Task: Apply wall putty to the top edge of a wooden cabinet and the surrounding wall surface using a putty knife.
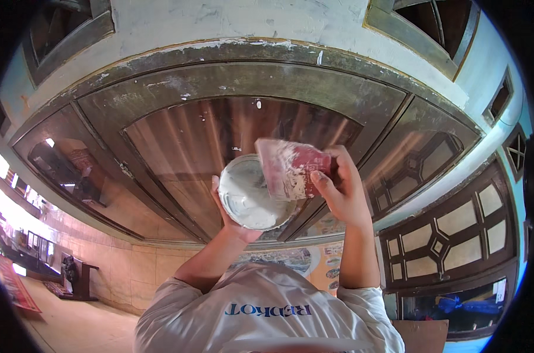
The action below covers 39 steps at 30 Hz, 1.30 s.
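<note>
My left hand [236, 228] is wrapped round the side and underside of a round tub [241, 167], tilted so its inside shows. White putty [255, 212] coats the inner wall and lies in the tub. My right hand [345, 191] grips a red, flat putty spreader [293, 170] by its right edge, thumb on the near face. Dried white putty smears the spreader, and its left part overlaps the tub's right side. Whether its lower edge touches the putty cannot be made out.
Ahead stands a brown wooden frame [243, 73] with a glossy dark panel [190, 141] and white specks. Above it is a patchy white wall [231, 20]. A brown door with pale panes [458, 229] is at the right. Far left, a dark statue [70, 273] stands near the tiled wall.
</note>
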### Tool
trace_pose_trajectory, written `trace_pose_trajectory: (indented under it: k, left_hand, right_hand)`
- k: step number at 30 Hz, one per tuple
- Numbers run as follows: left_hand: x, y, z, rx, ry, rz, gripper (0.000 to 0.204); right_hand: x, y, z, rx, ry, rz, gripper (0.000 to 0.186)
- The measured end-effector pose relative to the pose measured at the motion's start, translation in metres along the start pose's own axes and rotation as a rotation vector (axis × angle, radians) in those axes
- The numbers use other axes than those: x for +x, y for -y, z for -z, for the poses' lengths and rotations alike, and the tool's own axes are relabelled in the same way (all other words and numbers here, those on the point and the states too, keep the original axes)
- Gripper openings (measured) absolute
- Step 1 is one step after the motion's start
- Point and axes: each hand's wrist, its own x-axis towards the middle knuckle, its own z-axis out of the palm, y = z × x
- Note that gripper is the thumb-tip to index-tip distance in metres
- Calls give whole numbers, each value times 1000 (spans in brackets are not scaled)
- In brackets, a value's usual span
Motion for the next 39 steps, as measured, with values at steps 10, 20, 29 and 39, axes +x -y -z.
trace_pose_trajectory:
  k: [10,20,29,39]
  left_hand:
    - [-2,0,-6,162,36,79,94]
    - [-4,3,13,268,221,-184,93]
    - [-7,-18,-9,151,237,-258,92]
    - [-6,-47,-7,64,152,-209,86]
  right_hand:
    - [26,25,-7,-630,357,447,27]
    - [24,21,-41,-807,156,443,19]
    - [16,10,-32,-554,-14,253,15]
    - [13,-20,-47,-603,-92,839,33]
